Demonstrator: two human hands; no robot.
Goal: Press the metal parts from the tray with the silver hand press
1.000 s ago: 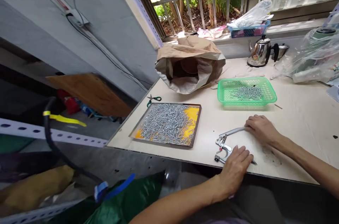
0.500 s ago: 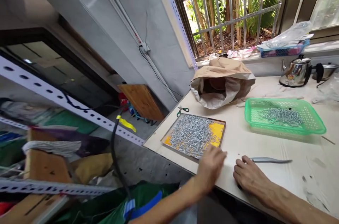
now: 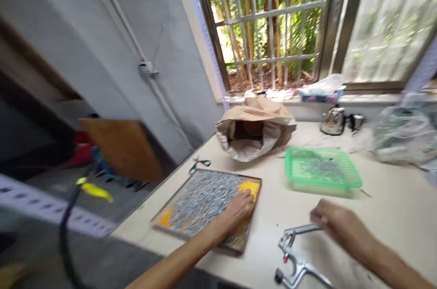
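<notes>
My left hand (image 3: 239,209) rests at the right side of a shallow tray (image 3: 257,198), its fingers curled down among small silvery metal pins (image 3: 205,200). Whatever is between those fingertips is hidden. The pins cover most of the tray's yellow bottom. My right hand (image 3: 343,225) is closed around the end of one handle of a metal locking clamp (image 3: 297,271). This clamp has a curved jaw, a red part and a black tip, and its other handle points toward the lower right. Motion blurs the right hand somewhat.
A green perforated basket (image 3: 290,170) holding more metal pins stands behind my right hand. Further back are an open paper bag (image 3: 251,148), a kettle (image 3: 333,120) and a plastic bag (image 3: 404,136). Green-handled scissors (image 3: 200,165) lie behind the tray, near the table's left edge.
My left hand has gone from the tray's front edge onto the pins. My right hand has lifted, and the clamp beneath it now shows its jaw. The view has swung right.
</notes>
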